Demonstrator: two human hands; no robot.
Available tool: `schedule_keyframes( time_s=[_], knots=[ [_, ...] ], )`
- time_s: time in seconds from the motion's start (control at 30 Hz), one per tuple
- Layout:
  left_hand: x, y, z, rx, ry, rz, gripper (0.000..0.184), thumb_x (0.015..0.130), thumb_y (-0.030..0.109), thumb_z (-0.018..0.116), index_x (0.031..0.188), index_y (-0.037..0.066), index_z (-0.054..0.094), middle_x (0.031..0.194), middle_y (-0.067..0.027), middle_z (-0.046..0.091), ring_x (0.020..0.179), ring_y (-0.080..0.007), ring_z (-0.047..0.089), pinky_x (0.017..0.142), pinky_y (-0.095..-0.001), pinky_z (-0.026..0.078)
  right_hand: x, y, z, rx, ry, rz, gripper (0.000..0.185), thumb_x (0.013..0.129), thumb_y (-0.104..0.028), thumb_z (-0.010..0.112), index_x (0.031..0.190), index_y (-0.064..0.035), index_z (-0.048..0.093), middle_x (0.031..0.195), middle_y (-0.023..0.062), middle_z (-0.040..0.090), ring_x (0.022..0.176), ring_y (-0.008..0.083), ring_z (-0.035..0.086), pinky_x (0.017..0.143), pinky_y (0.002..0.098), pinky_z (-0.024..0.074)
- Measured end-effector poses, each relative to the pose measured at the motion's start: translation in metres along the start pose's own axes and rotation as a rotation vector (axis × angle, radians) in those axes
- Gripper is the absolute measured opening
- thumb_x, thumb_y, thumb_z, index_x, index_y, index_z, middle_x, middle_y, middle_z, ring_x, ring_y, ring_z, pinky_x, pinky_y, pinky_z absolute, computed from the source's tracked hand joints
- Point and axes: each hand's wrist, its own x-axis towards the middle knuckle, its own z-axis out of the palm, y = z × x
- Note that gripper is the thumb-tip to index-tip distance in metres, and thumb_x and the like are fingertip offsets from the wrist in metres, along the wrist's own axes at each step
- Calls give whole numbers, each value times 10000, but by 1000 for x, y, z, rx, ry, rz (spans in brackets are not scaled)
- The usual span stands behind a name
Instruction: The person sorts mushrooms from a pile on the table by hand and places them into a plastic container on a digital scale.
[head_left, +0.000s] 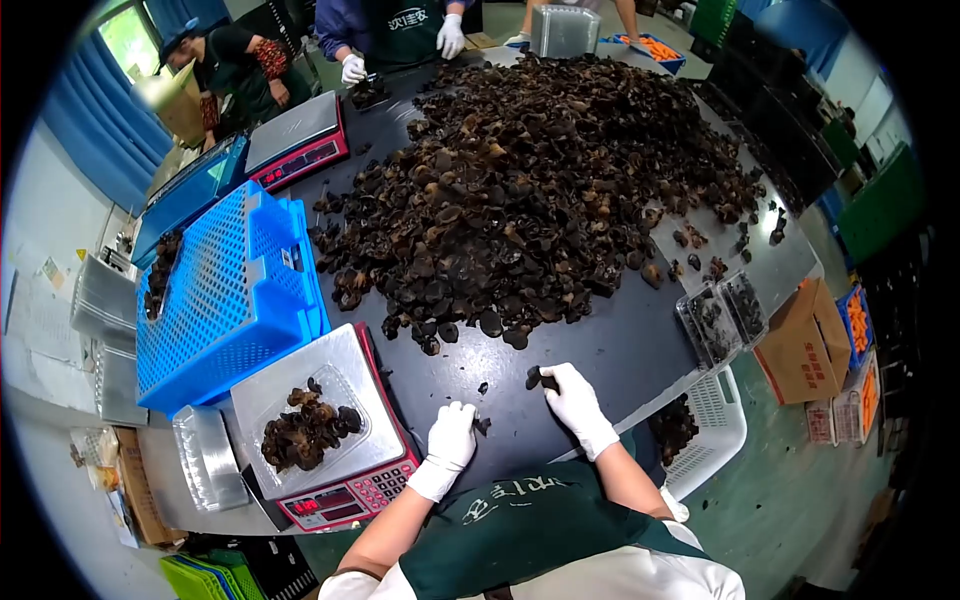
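My left hand (454,438), in a white glove, is closed on a small piece of dark wood ear mushroom (482,427) over the front of the table. My right hand (576,400), gloved too, pinches another dark wood ear piece (536,378). A tiny loose scrap (483,388) lies between the hands. Beyond them spreads a large heap of wood ear mushrooms (530,190). To the left, a clear plastic tray (372,432) holding a clump of wood ear mushrooms (308,430) rests on a red-sided scale (330,372) with a lit display.
Left stand a blue perforated crate (205,300), stacked clear trays (208,458) and a second scale (292,140). Filled clear boxes (712,328) sit at the right edge above a white basket (722,425). A cardboard box (803,345) is on the floor. Across the table, a co-worker's gloved hand (354,69) handles mushrooms.
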Motion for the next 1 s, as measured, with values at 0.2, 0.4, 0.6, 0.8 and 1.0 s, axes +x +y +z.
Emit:
schedule_keyframes(
  time_s=[0.2,0.4,0.6,0.8,1.0],
  knots=[
    [48,14,-9,-399,214,-41,151,852,0,503,975,51,574,898,-151,579,832,-339,590,756,-368,486,14,-13,-6,200,185,-63,301,776,-25,575,1076,-45,579,1033,152,582,945,300,594,847,345,479],
    [139,24,11,-244,372,197,339,755,126,627,1089,80,588,1112,-159,542,1073,-347,499,933,-423,411,15,-32,29,-317,-61,-325,242,797,-238,642,1001,-109,618,1019,109,564,894,281,554,732,370,488],
    [137,22,29,-1,216,255,321,720,201,683,1021,125,601,977,-123,530,945,-322,492,798,-418,423,16,-14,28,-38,188,-158,106,784,-219,666,795,-114,666,757,77,648,690,256,617,637,355,500],
    [60,16,10,-544,69,181,169,765,-9,543,909,57,603,857,-133,572,864,-322,524,802,-389,437,66,33,-11,156,539,316,299,812,-236,657,1085,-116,636,855,89,670,779,229,648,699,349,500],
    [29,0,-10,-1369,-65,-554,195,858,-31,521,1039,40,536,912,-55,588,751,-126,586,686,-258,520,118,28,-18,222,250,282,385,846,-293,582,1165,-81,607,1152,141,625,1053,306,595,926,352,449]
  ],
)
